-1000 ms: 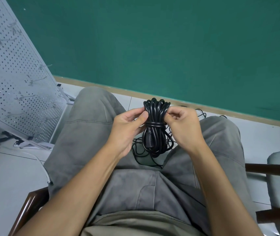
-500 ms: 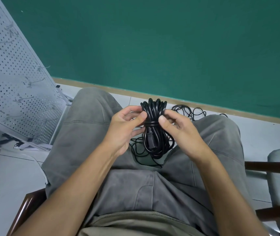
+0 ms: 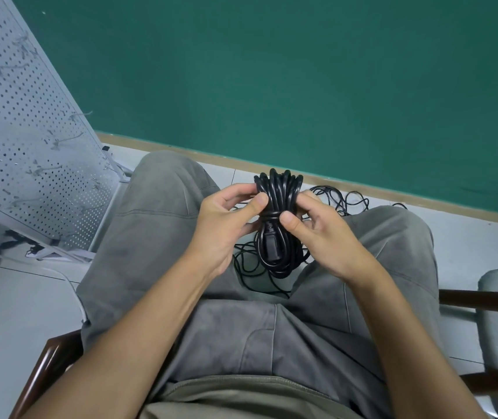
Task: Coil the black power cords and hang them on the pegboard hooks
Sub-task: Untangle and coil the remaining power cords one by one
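Even, soft indoor light, no glare; sharp center, wide-angle bending at edges, faint shadows.

I see the coiled cord (image 3: pixel 276 207): glossy black plastic jacket. Pegboard (image 3: pixel 24 152): perforated painted metal, scuffed matt grey. Trousers (image 3: pixel 163 237): matt grey cloth. Chair arm (image 3: pixel 480 300): dark varnished wood.

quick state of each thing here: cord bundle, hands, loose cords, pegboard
cord bundle: coiled, wrapped round its middle, held upright above the lap
left hand: pinches the bundle's left side
right hand: thumb on the wrap, fingers curled behind
loose cords: tangled on the floor
pegboard: leaning, no cords hung
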Tool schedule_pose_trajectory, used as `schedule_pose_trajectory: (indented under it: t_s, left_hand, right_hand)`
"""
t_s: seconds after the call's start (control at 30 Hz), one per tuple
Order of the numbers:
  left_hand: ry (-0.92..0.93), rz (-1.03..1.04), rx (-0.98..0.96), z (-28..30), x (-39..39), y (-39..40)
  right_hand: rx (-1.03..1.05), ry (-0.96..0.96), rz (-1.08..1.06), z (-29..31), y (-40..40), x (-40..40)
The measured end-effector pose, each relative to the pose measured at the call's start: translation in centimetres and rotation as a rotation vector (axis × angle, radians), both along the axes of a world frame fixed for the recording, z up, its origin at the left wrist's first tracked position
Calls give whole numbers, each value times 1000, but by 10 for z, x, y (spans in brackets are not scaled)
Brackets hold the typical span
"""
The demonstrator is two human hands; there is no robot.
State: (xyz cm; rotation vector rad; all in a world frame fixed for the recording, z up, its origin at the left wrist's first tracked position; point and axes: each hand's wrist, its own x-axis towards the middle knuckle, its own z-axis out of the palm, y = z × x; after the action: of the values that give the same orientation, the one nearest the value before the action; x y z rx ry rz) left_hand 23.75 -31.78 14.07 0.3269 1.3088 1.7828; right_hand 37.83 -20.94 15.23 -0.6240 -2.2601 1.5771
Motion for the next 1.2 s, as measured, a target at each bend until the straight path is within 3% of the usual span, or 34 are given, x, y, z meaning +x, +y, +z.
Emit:
schedule_pose_trajectory:
  t_s: [0.2, 0.47, 0.67, 1.2]
  left_hand:
    - [129, -108, -33, 1, -4, 0]
    - [377, -119, -17, 7, -3, 0]
    - [449, -102, -45, 10, -3, 0]
    - [783, -105, -158, -6, 6, 3]
  right_hand:
    - [-128, -55, -45, -10, 4, -3]
    - [-461, 170, -209, -8, -1, 3]
    - [-426, 236, -392, -8, -7, 1]
    - [-473, 18, -231, -2, -4, -3]
